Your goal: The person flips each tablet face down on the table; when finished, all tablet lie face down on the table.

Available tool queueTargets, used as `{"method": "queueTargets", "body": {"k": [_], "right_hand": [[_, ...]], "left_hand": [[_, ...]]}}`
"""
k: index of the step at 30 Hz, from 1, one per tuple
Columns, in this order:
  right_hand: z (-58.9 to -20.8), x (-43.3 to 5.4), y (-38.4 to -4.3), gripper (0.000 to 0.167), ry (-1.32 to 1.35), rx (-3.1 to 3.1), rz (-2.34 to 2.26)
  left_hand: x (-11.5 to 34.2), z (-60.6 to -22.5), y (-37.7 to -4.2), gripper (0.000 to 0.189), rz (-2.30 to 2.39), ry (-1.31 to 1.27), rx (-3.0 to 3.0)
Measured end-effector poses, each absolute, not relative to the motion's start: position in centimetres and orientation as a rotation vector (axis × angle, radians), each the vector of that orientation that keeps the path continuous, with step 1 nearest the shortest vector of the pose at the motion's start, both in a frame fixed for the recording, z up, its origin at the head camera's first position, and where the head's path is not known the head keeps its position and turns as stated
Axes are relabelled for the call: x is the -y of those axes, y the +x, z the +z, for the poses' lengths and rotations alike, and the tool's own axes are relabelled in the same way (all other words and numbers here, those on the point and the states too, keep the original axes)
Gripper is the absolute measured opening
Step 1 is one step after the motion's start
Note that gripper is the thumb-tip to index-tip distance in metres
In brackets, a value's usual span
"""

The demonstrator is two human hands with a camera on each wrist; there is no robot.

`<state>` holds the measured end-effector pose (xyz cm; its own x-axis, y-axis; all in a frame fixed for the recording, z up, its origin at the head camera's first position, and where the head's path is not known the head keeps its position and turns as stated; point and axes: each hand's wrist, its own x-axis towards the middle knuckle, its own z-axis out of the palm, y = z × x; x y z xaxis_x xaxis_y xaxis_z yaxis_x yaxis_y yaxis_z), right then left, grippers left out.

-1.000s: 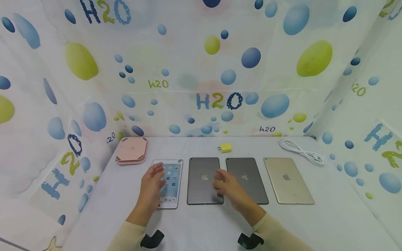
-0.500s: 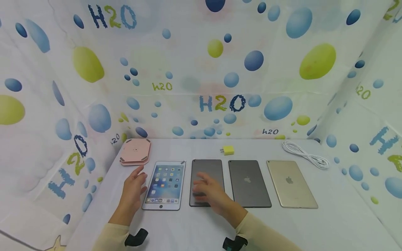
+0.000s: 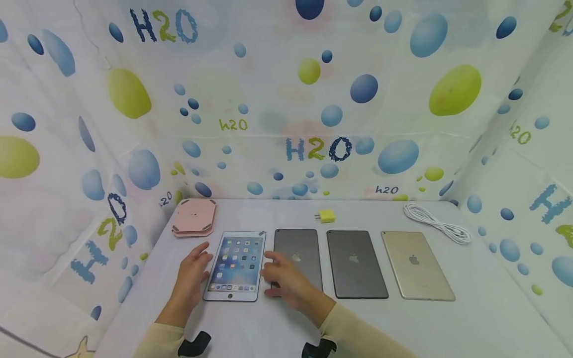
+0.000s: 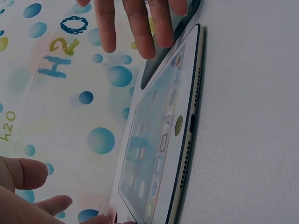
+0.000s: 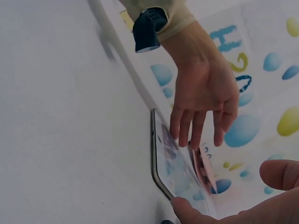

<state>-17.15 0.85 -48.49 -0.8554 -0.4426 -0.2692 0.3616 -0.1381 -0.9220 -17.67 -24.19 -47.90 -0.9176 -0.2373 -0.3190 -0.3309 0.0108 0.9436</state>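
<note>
A white tablet (image 3: 237, 266) lies flat with its lit screen of app icons facing up and its round home button toward me. At its left edge is my left hand (image 3: 190, 273), fingers loosely bent. My right hand (image 3: 291, 281) is at the tablet's right edge, its fingertips close to that side and its palm over part of a dark grey tablet (image 3: 309, 248). In the right wrist view a fingertip of the right hand (image 5: 252, 205) overlaps the white tablet's corner (image 5: 163, 186). The left hand (image 5: 203, 88) hangs fingers-down beside the far side, holding nothing.
To the right lie a second dark grey tablet (image 3: 355, 266) and a gold tablet (image 3: 418, 266), both backs up. Behind them are a yellow charger plug (image 3: 327, 216) and a coiled white cable (image 3: 436, 223). A pink square case (image 3: 194, 217) sits back left. Patterned cloth (image 3: 268, 99) hangs around the table.
My left hand has moved left off the white tablet to its left side. The right hand has travelled left across the dark grey tablet to the white tablet's right edge.
</note>
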Motion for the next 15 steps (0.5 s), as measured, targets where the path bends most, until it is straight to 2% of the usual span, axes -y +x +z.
{"method": "queueTargets", "body": {"k": [15], "right_hand": [[-48.7, 0.3, -17.6, 0.061, 0.053, -1.593, -2.022]], "left_hand": [[23.8, -48.0, -17.5, 0.056, 1.939, -0.513, -2.247]]}}
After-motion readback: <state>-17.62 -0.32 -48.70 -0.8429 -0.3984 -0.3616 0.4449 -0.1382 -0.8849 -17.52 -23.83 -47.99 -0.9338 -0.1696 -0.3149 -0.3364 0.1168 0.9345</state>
